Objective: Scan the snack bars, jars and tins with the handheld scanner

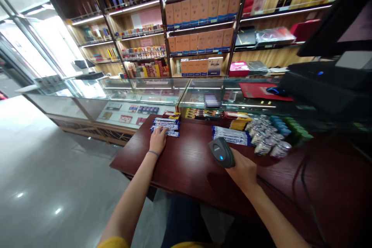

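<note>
My left hand (158, 139) is at the left end of the nearest slim blue-and-white packet (173, 134), its fingers closed around that end. Several similar packets (167, 122) lie side by side just beyond it. In my right hand (244, 172) is a dark handheld barcode scanner (221, 152), gripped by its handle, with a blue light lit on top. The scanner's head points up and left, just in front of a second row of blue-and-white packets (231, 135). Right of that row stand several silver-topped cans (264, 145).
Blue cans (280, 124) and green cans (298, 128) stand farther right on the brown table (188, 162). Cables (305, 186) run over its right side. Glass display counters (145, 93) border the far edge. A dark monitor (334, 19) looms at upper right.
</note>
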The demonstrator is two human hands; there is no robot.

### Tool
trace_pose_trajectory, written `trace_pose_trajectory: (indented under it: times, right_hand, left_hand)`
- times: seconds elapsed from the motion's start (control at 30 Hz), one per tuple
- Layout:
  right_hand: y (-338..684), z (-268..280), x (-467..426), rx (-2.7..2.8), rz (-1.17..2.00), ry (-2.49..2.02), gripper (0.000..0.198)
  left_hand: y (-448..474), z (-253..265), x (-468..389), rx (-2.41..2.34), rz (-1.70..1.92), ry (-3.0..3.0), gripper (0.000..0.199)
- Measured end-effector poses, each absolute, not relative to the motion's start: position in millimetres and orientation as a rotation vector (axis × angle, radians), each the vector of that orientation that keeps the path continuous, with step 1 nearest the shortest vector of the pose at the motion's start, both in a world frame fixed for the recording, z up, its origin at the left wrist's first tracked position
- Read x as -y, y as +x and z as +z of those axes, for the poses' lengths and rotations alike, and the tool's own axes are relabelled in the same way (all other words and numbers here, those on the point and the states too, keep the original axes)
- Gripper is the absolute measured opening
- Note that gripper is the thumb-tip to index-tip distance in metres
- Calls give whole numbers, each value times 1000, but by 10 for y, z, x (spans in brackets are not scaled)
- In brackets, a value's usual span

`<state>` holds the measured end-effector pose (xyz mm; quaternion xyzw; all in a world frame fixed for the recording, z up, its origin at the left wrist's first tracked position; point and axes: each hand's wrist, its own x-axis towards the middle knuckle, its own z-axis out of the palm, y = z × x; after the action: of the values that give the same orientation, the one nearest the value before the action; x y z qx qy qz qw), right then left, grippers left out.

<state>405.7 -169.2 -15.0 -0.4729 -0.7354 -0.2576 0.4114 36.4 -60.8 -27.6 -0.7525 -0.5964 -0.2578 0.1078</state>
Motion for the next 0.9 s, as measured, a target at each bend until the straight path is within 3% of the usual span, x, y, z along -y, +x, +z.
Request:
trace_pose_trajectory:
  times: [0.47, 0.67, 0.8, 0.9]
  right_hand:
    - [4082, -233, 1707, 1879, -617, -1136, 30]
    - [4091, -211, 1726, 1896, -559, -1152, 29]
    - [4097, -189, 1727, 1878, -593, -1153, 30]
    - [4093, -169, 1728, 1832, -619, -1198, 33]
  left_hand:
    - [363, -269, 647, 1944, -539, -2221, 30]
    - [352, -206, 673, 1779, -556, -2403, 26]
    - [478, -128, 698, 1668, -723, -2529, 26]
    - [680, -35, 660, 1757, -1122, -2572, 27]
